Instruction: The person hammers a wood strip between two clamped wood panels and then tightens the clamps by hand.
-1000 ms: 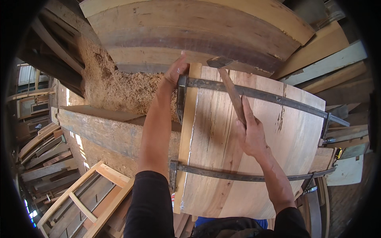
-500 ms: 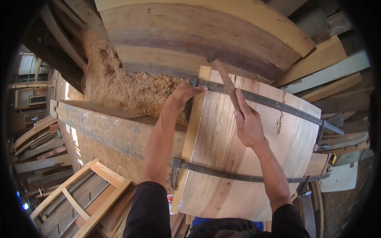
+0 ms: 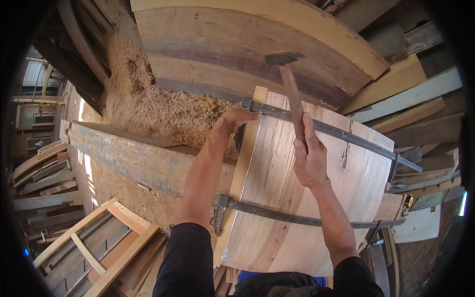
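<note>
A wide panel of pale boards (image 3: pixel 269 168) lies before me, with a lighter wood strip (image 3: pixel 250 143) along its left edge. Across its far part runs one dark metal bar clamp (image 3: pixel 331 129); a second bar clamp (image 3: pixel 292 216) crosses nearer to me. My left hand (image 3: pixel 236 119) is closed around the far clamp's left end, its thumb by the strip and its other fingers partly hidden. In my right hand (image 3: pixel 311 161) is a hammer (image 3: pixel 295 94), gripped by its wooden handle. The dark, slightly blurred hammer head is raised above the panel's far edge.
Beyond the panel leans a large board assembly (image 3: pixel 237 49). Wood shavings (image 3: pixel 163 114) are heaped at the far left, behind a long weathered beam (image 3: pixel 143 156). A wooden frame (image 3: pixel 81 232) lies at the lower left. Planks (image 3: pixel 415 99) are stacked along the right.
The hammer head has moved slightly to the right and farther up in the view, with my right hand still around the handle. My left hand stays at the clamp's end. The view has shifted slightly.
</note>
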Demonstrator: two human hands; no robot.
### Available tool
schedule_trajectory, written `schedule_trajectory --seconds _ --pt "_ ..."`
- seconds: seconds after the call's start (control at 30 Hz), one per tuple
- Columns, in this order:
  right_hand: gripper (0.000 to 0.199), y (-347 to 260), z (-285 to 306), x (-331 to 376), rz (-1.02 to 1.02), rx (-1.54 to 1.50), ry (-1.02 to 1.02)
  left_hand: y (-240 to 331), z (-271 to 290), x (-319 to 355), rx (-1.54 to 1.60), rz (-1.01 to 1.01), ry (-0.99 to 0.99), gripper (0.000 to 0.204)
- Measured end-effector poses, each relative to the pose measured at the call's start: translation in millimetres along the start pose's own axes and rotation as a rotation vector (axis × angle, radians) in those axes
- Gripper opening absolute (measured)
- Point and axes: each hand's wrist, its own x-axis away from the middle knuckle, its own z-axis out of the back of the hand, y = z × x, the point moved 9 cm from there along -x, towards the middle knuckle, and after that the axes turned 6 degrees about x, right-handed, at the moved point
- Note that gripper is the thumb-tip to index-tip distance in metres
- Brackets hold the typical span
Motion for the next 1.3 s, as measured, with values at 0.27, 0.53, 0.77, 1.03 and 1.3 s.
schedule_trajectory --seconds 0.27,0.53,0.77,1.03,1.3 --pt "0.06 40 -22 -3 -0.345 0.251 -0.445 -4 2 0 -0.047 0.064 0.049 0.043" --pt "0.061 30 -19 -10 -0.147 0.116 -0.189 1 -3 -2 -0.103 -0.014 -0.001 0.048" --pt "0.063 47 -31 24 -0.419 0.161 -0.533 -11 0 -5 -0.048 0.072 -0.008 0.045" --pt "0.062 49 -10 81 -0.234 -0.092 -0.301 -21 7 0 0.176 0.131 0.027 0.05" --pt "0.06 -7 23 80 0.184 -0.148 0.014 -11 -5 14 0.266 0.022 0.066 0.076"
